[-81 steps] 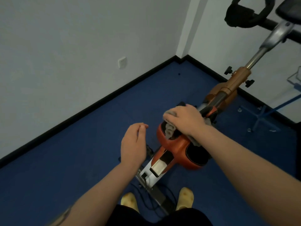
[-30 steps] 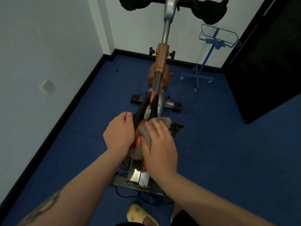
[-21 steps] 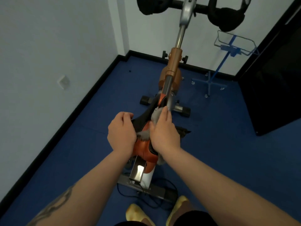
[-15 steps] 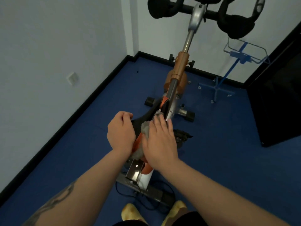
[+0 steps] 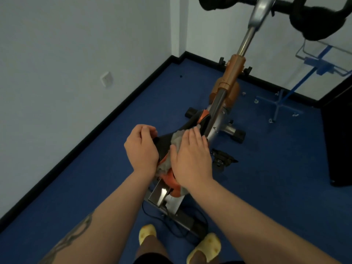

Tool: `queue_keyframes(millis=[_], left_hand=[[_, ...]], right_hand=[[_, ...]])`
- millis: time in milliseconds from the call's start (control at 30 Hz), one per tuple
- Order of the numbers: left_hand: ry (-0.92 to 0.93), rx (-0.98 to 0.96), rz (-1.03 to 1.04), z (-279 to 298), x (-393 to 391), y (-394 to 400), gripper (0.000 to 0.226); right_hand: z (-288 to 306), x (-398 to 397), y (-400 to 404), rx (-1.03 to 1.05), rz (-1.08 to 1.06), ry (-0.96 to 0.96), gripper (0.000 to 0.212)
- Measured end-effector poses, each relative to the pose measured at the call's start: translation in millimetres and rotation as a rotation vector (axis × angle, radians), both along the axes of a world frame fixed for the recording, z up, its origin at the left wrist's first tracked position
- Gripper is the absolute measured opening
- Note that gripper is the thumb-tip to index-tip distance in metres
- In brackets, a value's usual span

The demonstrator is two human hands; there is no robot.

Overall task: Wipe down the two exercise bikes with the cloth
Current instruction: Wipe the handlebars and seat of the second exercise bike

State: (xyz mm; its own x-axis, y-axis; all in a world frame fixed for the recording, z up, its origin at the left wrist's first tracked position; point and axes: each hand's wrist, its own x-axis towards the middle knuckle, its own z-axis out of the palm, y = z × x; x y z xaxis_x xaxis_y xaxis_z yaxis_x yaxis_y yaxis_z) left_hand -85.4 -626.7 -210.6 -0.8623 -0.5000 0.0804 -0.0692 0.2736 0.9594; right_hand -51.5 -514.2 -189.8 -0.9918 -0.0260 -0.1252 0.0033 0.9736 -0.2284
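An orange and black exercise bike [image 5: 231,79] stands in front of me, its black handlebars [image 5: 312,18] at the top right. My right hand [image 5: 191,159] lies flat, fingers straight, pressing a grey cloth [image 5: 177,139] onto the black and orange saddle [image 5: 165,140]. My left hand [image 5: 142,148] curls its fingers over the saddle's left edge and holds it. Most of the cloth is hidden under my right hand. Only one bike is in view.
A white wall with a socket [image 5: 106,79] runs along the left, with a black skirting. A blue metal stand [image 5: 280,100] is at the right behind the bike, and a dark cabinet [image 5: 339,134] at the far right. A cable [image 5: 171,223] lies by my yellow slippers [image 5: 203,246].
My view swung from the saddle's side to behind the bike. My left hand took hold of the saddle. My right hand has kept rubbing the cloth along it.
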Motion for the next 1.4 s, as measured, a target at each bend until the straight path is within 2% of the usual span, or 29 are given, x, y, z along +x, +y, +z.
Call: queue_keyframes(millis=[133, 233, 400, 533, 667, 833, 967, 1100, 1233, 1267, 1333, 1400], left_hand=[[-0.019, 0.001, -0.071, -2.8, -3.7, -2.3, 0.029], [-0.047, -0.006, -0.155, -4.1, -6.4, -4.4, 0.028], [-0.219, -0.029, -0.327, -4.2, -14.5, -12.5, 0.025], [-0.285, -0.051, -0.413, -5.8, -18.0, -14.4, 0.024], [-0.308, -0.134, -0.488, -7.2, -19.8, -13.5, 0.025], [-0.305, -0.226, -0.546, -4.1, -18.9, -13.6, 0.024], [-0.298, -0.256, -0.576, -4.2, -18.5, -13.9, 0.021], [-0.225, -0.402, -0.659, -4.4, -16.3, -13.8, 0.014], [-0.280, -0.627, -0.772, -1.5, -21.6, -12.5, 0.028], [-0.282, -0.667, -0.798, -0.2, -22.7, -12.8, 0.031], [-0.294, -0.710, -0.834, 0.6, -24.6, -13.5, 0.036], [-0.304, -0.727, -0.828, -0.8, -25.8, -11.6, 0.038]], right_hand=[[-2.1, 57.2, -4.7, -0.036, 0.046, 0.076, 0.073], [-9.8, 58.6, -3.7, -0.015, 0.062, 0.058, 0.074], [-6.0, 10.0, -19.5, -0.098, -0.210, 0.029, 0.068], [-9.9, 46.2, -45.3, 0.019, -0.279, 0.151, 0.064], [-19.0, 56.2, -57.2, 0.091, -0.312, 0.191, 0.057], [-8.8, 13.9, -45.1, -0.059, -0.529, 0.119, 0.049], [-16.7, 46.0, -65.6, 0.007, -0.523, 0.212, 0.052], [-27.6, 59.8, -56.8, -0.144, -0.489, 0.289, 0.055], [-14.1, 15.9, -9.1, -0.570, -0.704, 0.055, 0.040], [-13.0, 13.1, -4.8, -0.610, -0.746, 0.028, 0.038], [-15.8, 26.8, -14.1, -0.513, -0.754, 0.088, 0.039], [-20.3, 50.0, -33.4, -0.457, -0.695, 0.198, 0.053]])
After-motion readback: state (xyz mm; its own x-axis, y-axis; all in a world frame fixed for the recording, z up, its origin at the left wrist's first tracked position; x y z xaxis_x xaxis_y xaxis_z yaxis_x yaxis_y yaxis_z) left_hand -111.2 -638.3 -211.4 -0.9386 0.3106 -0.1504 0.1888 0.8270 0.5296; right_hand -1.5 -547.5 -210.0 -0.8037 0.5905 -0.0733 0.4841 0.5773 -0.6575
